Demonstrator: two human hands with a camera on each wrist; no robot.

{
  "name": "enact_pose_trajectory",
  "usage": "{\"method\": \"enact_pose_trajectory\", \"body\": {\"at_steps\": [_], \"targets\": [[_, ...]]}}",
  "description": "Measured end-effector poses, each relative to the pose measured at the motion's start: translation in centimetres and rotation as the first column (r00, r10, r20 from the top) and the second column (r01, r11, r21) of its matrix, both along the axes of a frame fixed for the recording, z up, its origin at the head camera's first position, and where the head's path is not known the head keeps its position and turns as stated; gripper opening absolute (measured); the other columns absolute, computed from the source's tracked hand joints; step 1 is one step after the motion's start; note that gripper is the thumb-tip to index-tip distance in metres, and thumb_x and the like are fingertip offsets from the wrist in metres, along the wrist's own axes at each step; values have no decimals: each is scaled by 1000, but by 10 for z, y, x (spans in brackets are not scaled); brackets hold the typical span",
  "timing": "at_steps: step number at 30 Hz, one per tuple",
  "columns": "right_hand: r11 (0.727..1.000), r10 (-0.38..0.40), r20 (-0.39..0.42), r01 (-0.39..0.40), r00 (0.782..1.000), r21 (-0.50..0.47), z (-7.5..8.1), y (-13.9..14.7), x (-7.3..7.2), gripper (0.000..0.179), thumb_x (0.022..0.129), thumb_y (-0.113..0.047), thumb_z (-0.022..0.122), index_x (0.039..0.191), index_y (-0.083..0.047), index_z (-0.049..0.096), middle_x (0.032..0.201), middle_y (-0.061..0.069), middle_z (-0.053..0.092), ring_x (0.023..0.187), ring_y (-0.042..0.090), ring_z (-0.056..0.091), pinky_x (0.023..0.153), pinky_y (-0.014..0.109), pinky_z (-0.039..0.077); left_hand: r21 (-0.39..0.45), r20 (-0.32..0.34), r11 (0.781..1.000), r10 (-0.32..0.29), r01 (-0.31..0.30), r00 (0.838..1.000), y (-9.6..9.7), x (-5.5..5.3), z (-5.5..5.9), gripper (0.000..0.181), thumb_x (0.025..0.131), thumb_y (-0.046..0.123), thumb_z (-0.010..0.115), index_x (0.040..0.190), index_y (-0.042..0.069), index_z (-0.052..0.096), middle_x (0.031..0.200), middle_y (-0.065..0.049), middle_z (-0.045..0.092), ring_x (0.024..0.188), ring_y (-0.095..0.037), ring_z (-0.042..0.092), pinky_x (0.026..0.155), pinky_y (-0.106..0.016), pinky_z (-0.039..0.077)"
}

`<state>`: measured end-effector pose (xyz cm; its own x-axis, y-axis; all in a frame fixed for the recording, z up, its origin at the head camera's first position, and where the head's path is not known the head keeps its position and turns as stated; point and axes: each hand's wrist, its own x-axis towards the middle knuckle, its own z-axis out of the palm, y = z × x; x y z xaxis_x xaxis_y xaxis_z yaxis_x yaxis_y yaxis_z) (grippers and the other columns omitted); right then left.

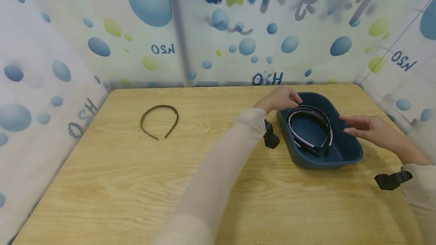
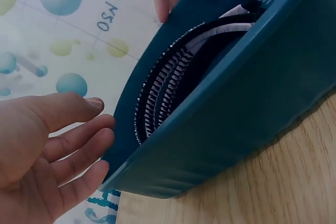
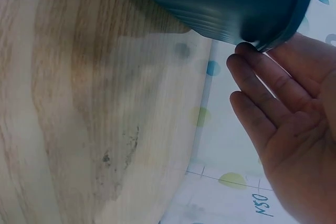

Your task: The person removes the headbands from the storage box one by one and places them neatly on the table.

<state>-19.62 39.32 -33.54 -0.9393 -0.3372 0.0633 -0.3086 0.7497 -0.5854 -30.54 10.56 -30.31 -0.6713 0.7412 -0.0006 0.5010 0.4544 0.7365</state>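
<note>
A dark blue plastic bin (image 1: 296, 156) stands on the right half of the wooden table. Inside lie several headbands (image 1: 308, 109) in black and white, nested together, some with comb teeth. My left hand (image 1: 281, 98) is at the bin's back left corner. In the left wrist view, the fingers of this left hand (image 2: 58, 150) are loosely bent beside the rim and hold nothing. My right hand (image 1: 372, 129) is at the bin's right rim, fingers nearly straight. Fingertips (image 3: 247, 51) touch the rim's outer side in the right wrist view.
A single dark headband (image 1: 159, 107) lies on the left part of the table (image 1: 136, 184), its ends toward the front. Patterned sheets (image 1: 218, 59) with blue and green spots hang behind and at both sides of the table.
</note>
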Motion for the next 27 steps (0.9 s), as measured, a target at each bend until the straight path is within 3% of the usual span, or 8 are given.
{"method": "enact_pose_trajectory", "body": {"at_steps": [3,8,13,21,27], "targets": [[1000,-5,-4,5,1000,30,2,0,0,44,89,-9,60,128,7,49,120,6,52,89,-17,47,65,15,47,-25,1,1000,15,-15,1000,4,-1,1,25,91,7,54,114,2,63,115,-7,59,100,-14,55,78,-15,43],[999,-17,3,16,1000,39,3,1,0,45,89,-11,60,128,6,49,121,8,52,89,-18,45,65,15,47,-40,11,998,50,-49,999,8,-2,4,26,90,6,55,114,2,64,115,-7,59,98,-14,55,78,-15,44],[999,-15,5,15,1000,45,4,1,1,45,90,-11,59,128,9,47,123,31,47,88,-19,44,65,14,46,-95,-11,993,71,-71,997,9,-5,9,27,91,5,54,116,2,63,117,-7,59,101,-14,54,80,-16,44],[999,-11,25,9,1000,42,6,1,2,46,90,-11,59,129,10,46,123,34,47,88,-20,42,65,14,46,-111,16,988,113,-110,993,14,-6,9,27,90,6,57,116,2,63,118,-6,58,106,-15,52,81,-18,45],[999,2,21,-3,1000,54,7,-2,1,45,90,-13,59,129,8,47,122,34,48,88,-20,42,65,14,46,-131,16,981,144,-141,989,25,-5,3,28,88,6,60,116,4,64,117,-4,58,104,-14,53,80,-18,45]]}}
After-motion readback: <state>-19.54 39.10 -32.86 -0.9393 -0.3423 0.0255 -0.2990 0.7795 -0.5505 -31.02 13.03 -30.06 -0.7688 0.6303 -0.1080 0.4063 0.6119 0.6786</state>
